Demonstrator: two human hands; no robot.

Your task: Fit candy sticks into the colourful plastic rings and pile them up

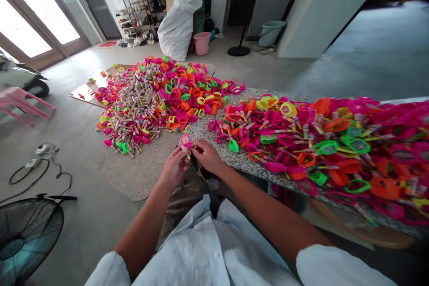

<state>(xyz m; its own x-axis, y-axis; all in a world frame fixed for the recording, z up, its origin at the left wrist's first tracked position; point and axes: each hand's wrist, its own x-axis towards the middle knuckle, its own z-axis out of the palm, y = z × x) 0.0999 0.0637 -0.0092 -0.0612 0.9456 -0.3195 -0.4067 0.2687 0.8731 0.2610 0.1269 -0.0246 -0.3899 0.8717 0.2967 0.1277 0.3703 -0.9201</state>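
Note:
Above my lap, my left hand [175,163] pinches a pink toy watch [185,140] with a pale square face, along with what looks like a small printed tube. My right hand [207,155] closes its fingertips on the watch's right side, hiding part of the strap. Just beyond my hands is a heap of small printed tubes [137,96]. Beside it lie loose toy watches [182,89] in pink, orange, yellow and green. To the right, a long pile of toy watches with tubes [284,140] covers much of the speckled stone table [204,136].
A black fan [30,237] and cables [43,165] are on the floor at left, with a pink stool [23,100] beyond. Behind the heap stand a white sack [177,27], a pink bucket [202,44], a grey bucket [271,33] and a shoe rack [137,11].

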